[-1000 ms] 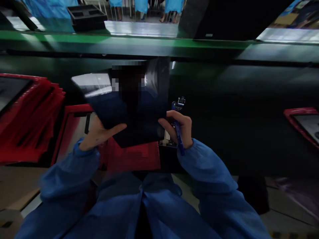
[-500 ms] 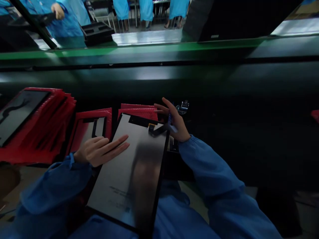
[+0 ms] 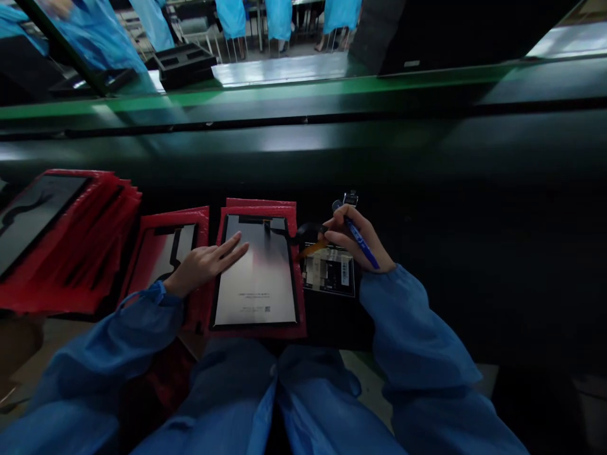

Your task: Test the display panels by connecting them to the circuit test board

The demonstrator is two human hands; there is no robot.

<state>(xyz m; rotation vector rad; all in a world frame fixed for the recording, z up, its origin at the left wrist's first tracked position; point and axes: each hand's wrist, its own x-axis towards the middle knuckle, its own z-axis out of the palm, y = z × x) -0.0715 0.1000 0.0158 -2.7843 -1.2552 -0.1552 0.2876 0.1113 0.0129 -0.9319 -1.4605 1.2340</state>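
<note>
A display panel with a silvery back lies flat on a red bubble-wrap bag in front of me. My left hand reaches over the panel's left edge, two fingers stretched out on or just above its surface. From the panel's top edge a dark flex cable runs right to my right hand, whose fingertips pinch its end. Tucked in that same hand is a blue marker pen. Below the hand lies a small circuit board with a white label; an orange strip extends over it.
Another panel on a red bag lies to the left, beside a tall pile of red bags topped by a panel. A small metallic object sits behind my right hand. Beyond the green ledge are black trays and a co-worker's blue sleeve.
The display panel, tilted up close to me before, now lies flat on the red bag. My right hand has moved right and lower, with the cable drawn out to the right.
</note>
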